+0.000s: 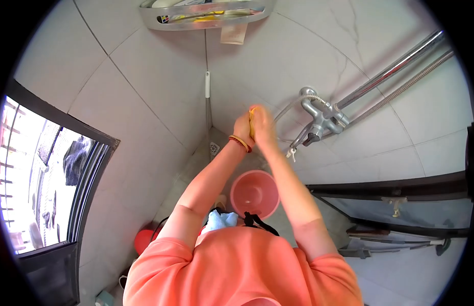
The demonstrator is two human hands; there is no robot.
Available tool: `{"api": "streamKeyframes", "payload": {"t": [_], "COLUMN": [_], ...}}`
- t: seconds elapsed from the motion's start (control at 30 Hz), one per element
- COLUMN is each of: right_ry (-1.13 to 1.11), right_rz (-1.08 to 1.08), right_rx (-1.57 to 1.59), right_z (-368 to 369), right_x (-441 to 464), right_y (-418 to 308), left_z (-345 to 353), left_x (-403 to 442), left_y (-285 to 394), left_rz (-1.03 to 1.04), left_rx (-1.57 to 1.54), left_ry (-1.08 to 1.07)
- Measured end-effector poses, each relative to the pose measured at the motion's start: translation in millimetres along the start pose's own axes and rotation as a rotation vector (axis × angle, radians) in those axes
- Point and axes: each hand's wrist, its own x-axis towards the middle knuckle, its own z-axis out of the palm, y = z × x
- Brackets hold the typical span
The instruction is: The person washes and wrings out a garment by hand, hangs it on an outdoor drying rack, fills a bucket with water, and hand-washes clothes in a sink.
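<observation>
Both arms stretch forward, and the hands meet in front of the wall corner. My left hand, with bracelets at its wrist, is closed against a yellow thing, perhaps a cloth. My right hand is closed on the same yellow thing from the other side and is slightly blurred. Only a narrow strip of it shows between the hands. Below them a pink basin stands on the floor. To the right of the hands is a metal shower tap.
A metal corner shelf holds several items. A white-handled stick leans in the corner above a floor drain. A window is at left, a dark-framed glass panel at right. A light-blue cloth and a red object are low down.
</observation>
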Motion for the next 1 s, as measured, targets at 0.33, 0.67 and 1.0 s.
{"api": "streamKeyframes", "payload": {"t": [0.33, 0.67, 1.0], "right_ry": [0.078, 0.127, 0.126], "right_rz": [0.107, -0.335, -0.227], "right_rx": [0.217, -0.119, 0.118], "right_z": [9, 13, 10], "right_x": [2, -27, -15], "right_y": [6, -21, 0], "left_z": [15, -15, -9], "left_x": [-9, 29, 13], "left_y": [13, -32, -14], "left_rz": [-0.148, 0.103, -0.082], "left_rx": [-0.450, -0.221, -0.671], "left_ry": [0.081, -0.133, -0.084]}}
